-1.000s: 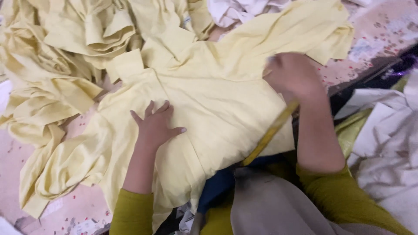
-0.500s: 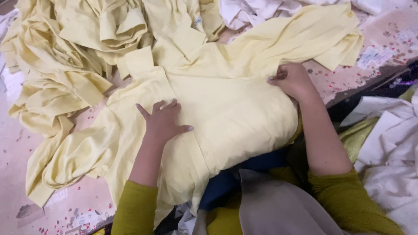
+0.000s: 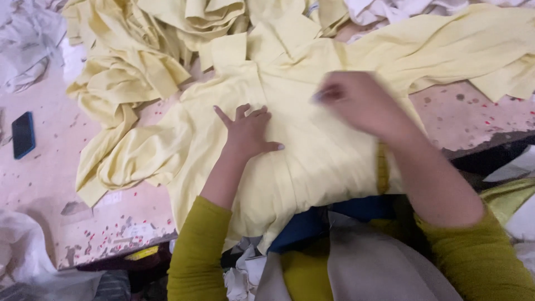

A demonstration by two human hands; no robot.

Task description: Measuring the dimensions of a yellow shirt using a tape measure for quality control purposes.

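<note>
Pale yellow cloth garment (image 3: 312, 150) lies spread on worn pink table (image 3: 56, 184); left hand (image 3: 248, 131) flat, fingers splayed, pressing it. Right hand (image 3: 356, 103) blurred above it, grip can't tell. Dark blue phone (image 3: 23, 134) far left; yellow cloth heap (image 3: 167, 50) behind.

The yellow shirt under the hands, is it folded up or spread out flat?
Mostly spread out. The yellow shirt lies open across the table, left hand pressing it flat.

Dark phone (image 3: 23, 134), screen blank, far left
</note>
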